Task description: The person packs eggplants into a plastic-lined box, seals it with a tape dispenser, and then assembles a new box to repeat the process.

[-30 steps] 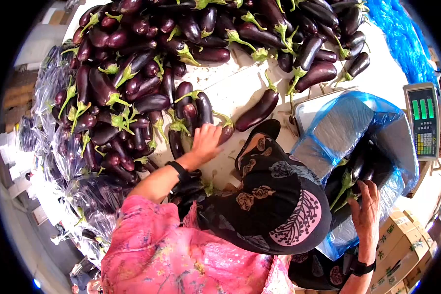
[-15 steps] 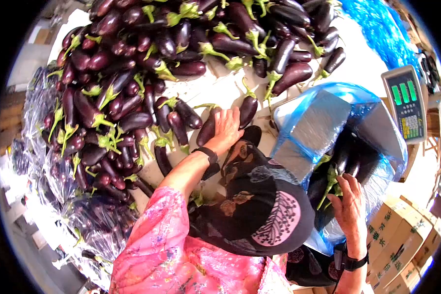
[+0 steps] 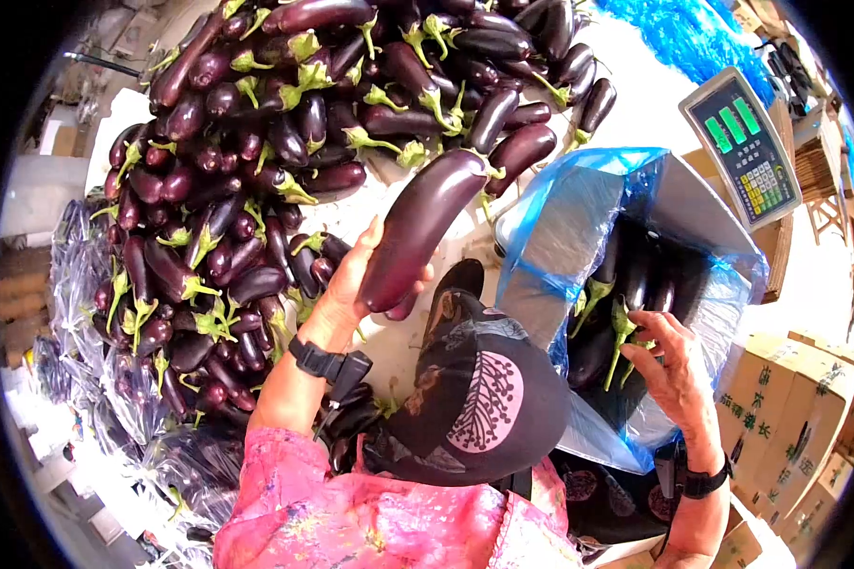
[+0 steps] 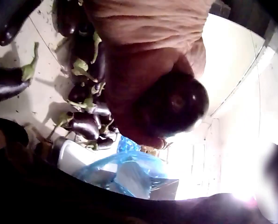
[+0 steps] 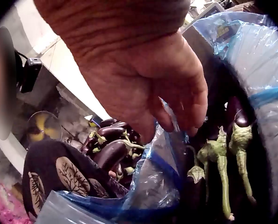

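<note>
My left hand (image 3: 351, 270) grips a large, glossy purple eggplant (image 3: 427, 223), raised over the white table with its green stem pointing away. Its rounded end (image 4: 188, 105) faces the camera in the left wrist view, with the fingers wrapped round it. The purple end of another eggplant (image 3: 401, 308) shows just beneath. My right hand (image 3: 678, 365) hovers over a box (image 3: 683, 204) lined with blue plastic, its fingers loosely bent close by green stems (image 5: 218, 154). Several eggplants (image 3: 636, 275) lie inside that box, stems toward me. The right palm hides part of the plastic liner (image 5: 162, 172).
A big heap of eggplants (image 3: 228, 190) covers the table's far and left sides. Beyond the box stands a scale display (image 3: 740, 147). Blue plastic film (image 3: 688, 38) is bunched behind. Cardboard cartons (image 3: 778, 408) stack at right. A person's patterned black cap (image 3: 484, 389) fills the near middle.
The left hand reached across the table to the right, took hold of an eggplant and lifted it. The right hand stayed over the box. The head view shifted.
</note>
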A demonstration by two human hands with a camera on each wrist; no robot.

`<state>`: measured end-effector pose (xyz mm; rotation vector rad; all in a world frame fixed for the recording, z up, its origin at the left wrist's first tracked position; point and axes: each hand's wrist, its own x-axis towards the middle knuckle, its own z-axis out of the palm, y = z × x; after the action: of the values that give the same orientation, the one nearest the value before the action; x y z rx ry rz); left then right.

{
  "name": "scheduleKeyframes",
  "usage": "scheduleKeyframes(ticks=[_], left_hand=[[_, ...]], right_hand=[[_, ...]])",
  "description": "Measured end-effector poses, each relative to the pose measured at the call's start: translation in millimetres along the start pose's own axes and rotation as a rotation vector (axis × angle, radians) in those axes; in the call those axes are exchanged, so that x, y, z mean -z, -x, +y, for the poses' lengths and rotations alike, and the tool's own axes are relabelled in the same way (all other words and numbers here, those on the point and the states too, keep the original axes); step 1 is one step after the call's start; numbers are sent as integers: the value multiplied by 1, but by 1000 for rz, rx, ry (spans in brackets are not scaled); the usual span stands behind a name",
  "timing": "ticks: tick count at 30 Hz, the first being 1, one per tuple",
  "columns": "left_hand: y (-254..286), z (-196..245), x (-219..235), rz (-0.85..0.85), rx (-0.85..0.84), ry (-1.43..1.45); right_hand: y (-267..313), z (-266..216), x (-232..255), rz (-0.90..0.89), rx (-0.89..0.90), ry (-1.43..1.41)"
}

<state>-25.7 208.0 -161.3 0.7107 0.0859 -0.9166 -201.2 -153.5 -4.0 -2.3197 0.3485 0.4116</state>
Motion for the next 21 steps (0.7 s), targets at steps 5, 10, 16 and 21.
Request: scheduleKeyframes(ticks=[5, 10, 16, 21], left_hand=[[3, 36, -61, -118, -31, -306], [-42, 78, -180, -581, -64, -1139], [-87, 46, -248, -722, 305, -980], [-108, 27, -253, -848, 347, -967]], right_hand=[[-1, -3, 19, 261, 236, 44], [2, -64, 86, 419, 386, -10], [31, -69, 83, 252, 388, 283], [47, -44, 77, 270, 266, 142]])
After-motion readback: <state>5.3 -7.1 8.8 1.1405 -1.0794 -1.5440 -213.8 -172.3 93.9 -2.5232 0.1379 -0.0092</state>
